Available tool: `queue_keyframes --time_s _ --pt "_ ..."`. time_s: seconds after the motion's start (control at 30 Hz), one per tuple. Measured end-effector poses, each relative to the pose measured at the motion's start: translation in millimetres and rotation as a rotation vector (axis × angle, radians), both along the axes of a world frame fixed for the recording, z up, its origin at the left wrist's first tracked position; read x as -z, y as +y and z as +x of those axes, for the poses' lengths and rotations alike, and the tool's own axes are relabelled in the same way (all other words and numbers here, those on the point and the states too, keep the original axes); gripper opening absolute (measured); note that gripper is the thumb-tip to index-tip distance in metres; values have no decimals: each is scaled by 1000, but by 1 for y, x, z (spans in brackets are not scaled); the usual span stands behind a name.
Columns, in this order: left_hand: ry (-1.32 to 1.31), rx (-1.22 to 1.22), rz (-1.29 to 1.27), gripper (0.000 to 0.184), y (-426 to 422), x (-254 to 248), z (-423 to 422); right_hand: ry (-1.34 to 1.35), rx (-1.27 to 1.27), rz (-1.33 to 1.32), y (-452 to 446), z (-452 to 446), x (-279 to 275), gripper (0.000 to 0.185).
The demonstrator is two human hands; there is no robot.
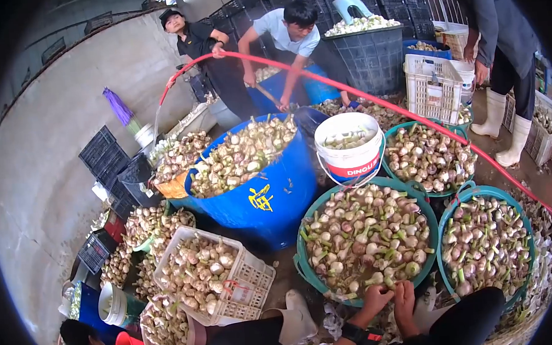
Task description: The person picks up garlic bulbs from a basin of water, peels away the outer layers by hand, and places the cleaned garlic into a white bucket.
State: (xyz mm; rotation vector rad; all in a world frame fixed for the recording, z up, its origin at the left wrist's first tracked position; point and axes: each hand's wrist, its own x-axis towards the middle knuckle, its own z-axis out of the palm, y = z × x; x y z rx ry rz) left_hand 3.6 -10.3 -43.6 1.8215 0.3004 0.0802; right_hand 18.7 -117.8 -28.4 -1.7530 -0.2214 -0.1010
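My left hand and my right hand are close together at the near rim of a round green tub. The tub is full of garlic bulbs with short green stems. Fingers of both hands are bent inward, and what they hold, if anything, is too small to name. A dark band with a red mark is on my left wrist. On the far rim of the tub stands a white bucket with a red label and some garlic inside.
A second green tub of garlic stands at the right, a blue tub at centre left, a cream crate nearer. A red hose arches across, held by a person in black. Other people stand behind, at right and lower left.
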Motion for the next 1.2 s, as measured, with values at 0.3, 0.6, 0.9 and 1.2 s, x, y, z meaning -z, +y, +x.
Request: queue_keyframes --time_s 0.3,0.6,0.9,1.2 --pt "86 210 -203 15 6 -39 -10 193 -12 279 -5 4 18 27" --pt "-73 193 221 16 7 -8 -4 320 47 165 -8 -1 34 34" --pt "192 291 267 52 -10 -67 -4 550 -100 687 -13 15 32 28" --pt "-207 294 114 36 -23 -9 13 503 -621 1221 -31 14 40 47"
